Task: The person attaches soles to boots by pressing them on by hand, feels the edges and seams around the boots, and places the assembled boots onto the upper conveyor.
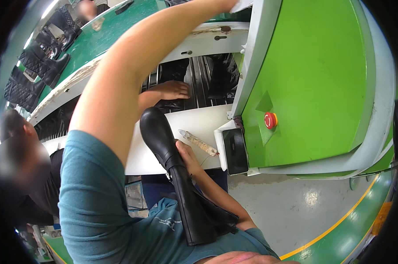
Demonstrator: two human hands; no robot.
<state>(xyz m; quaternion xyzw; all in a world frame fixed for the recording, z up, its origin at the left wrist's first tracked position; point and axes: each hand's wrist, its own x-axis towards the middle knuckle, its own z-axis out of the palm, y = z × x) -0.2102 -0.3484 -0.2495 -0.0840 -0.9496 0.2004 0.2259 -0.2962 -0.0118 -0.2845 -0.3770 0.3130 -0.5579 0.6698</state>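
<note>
My right hand grips a tall black leather boot around its ankle. The boot's rounded toe points up and away, over a white ledge, while its shaft hangs down against my teal shirt with the side flap loose. My left arm stretches far up across the view to the top edge. There my left hand is mostly cut off, beside a white cloth-like piece; its fingers do not show. On the white ledge, right of the boot, lies a pointed tool with a tape-wrapped handle.
A co-worker's hand reaches onto the roller conveyor, where dark boots lie. A green machine panel with a red stop button stands at right, a dark screen below it. Quilted black boots stand on the green table.
</note>
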